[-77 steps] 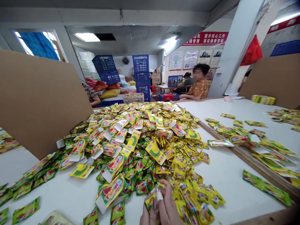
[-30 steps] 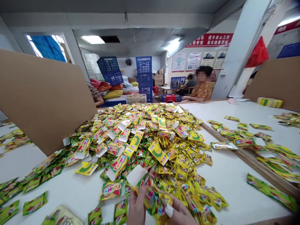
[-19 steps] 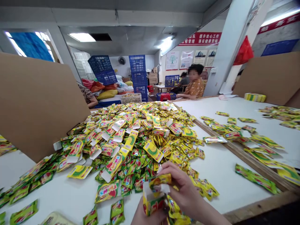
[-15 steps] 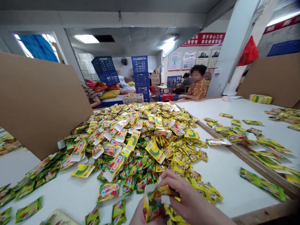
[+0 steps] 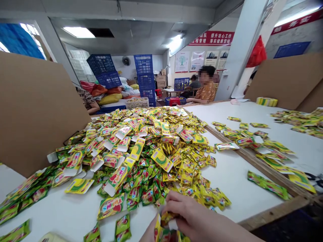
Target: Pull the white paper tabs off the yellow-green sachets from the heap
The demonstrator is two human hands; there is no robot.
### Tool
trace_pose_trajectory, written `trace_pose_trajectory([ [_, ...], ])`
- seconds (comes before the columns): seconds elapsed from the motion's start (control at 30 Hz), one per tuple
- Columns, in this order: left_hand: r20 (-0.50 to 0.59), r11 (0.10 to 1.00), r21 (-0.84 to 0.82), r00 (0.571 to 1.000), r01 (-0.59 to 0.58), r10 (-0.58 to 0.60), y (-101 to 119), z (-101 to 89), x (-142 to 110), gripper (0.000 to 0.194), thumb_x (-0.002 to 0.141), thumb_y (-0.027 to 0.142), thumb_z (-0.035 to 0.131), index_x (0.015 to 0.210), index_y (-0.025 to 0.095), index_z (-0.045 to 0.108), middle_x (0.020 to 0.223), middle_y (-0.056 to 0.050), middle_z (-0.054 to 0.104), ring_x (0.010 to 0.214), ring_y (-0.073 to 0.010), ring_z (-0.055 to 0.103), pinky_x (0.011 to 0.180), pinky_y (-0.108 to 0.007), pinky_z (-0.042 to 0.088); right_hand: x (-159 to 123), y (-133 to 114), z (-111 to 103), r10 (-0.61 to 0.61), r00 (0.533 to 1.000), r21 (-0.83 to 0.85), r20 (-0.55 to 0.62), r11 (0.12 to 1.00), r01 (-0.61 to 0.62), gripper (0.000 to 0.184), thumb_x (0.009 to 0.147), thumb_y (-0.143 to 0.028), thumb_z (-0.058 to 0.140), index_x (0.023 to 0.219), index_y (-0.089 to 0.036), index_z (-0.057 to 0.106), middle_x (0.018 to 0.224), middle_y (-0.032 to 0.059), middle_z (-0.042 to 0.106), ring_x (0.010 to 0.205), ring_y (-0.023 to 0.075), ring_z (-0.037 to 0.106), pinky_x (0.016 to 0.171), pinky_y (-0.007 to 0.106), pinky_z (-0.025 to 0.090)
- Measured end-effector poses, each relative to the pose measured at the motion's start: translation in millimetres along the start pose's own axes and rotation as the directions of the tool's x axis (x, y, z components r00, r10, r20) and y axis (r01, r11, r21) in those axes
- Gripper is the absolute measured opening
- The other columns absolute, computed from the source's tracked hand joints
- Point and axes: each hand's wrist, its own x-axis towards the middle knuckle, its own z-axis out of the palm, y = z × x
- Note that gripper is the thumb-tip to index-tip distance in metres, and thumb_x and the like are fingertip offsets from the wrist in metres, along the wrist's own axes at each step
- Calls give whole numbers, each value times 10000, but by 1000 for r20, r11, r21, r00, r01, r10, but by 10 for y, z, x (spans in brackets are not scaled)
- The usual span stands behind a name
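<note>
The right hand has its fingers clenched on a yellow sachet; the left hand sits beneath, its grip hidden

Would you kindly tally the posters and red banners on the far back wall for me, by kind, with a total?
Posters: 4
Red banners: 1
Total: 5

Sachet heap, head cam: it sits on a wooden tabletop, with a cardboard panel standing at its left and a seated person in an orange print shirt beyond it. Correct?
Not quite. The head view shows the sachet heap on a white tabletop, not a wooden one; wood appears only as a strip along its right side. The rest stands: the cardboard panel at left, the seated person in an orange print shirt beyond.
</note>
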Motion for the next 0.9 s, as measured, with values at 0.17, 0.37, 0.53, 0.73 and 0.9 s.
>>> trace_pose_trajectory([
  [0.17, 178, 978, -179, 981, 103, -71, -146, -39, 9, 605, 625, 257, 701, 1188, 223, 480, 1132, -63, 615, 1085, -286, 546, 963, -441, 378, -55, 194, 100, 214, 964, 162, -157, 969, -188, 441, 654, 14, 432, 989, -217, 602, 918, 14, 619, 834, 144, 567, 747, 236, 434],
  [0.37, 296, 990, -141, 955, 26, 17, -140, -15, 47, 866, 618, 283, 722, 1354, 226, 270, 1319, -105, 477, 1225, -302, 425, 1036, -462, 292, -121, 196, 256, 55, 995, 256, 79, 964, -74, 405, 693, -21, 400, 941, -193, 670, 874, 23, 685, 750, 125, 604, 698, 199, 436],
  [0.53, 179, 997, 78, 984, 9, -23, -12, 87, 14, 970, 566, 331, 761, 1374, 255, 229, 1329, -93, 472, 1258, -320, 376, 1043, -463, 291, -348, 321, 284, 181, 966, 165, -185, 975, -151, 290, 684, -102, 444, 852, -188, 663, 830, 45, 689, 760, 164, 612, 671, 229, 462],
  [0.73, -224, 720, 690, 967, 70, 120, 42, -226, -91, 389, 827, 306, 450, 1214, 264, 449, 1274, -85, 505, 1207, -251, 429, 1026, -477, 313, -862, 933, -531, 210, 581, -229, -787, 773, -591, 249, 788, -280, 407, 871, -195, 625, 918, 99, 673, 568, 207, 597, 512, 323, 446],
  [0.9, -266, 338, 927, 917, 160, 296, -145, -579, 24, 488, 770, 235, 492, 1253, 219, 424, 1198, -99, 528, 1170, -291, 425, 972, -504, 354, -500, 992, -290, 165, 714, -399, -680, 734, -550, 273, 788, -183, 399, 999, -186, 574, 1002, 92, 620, 829, 214, 595, 675, 316, 479],
])
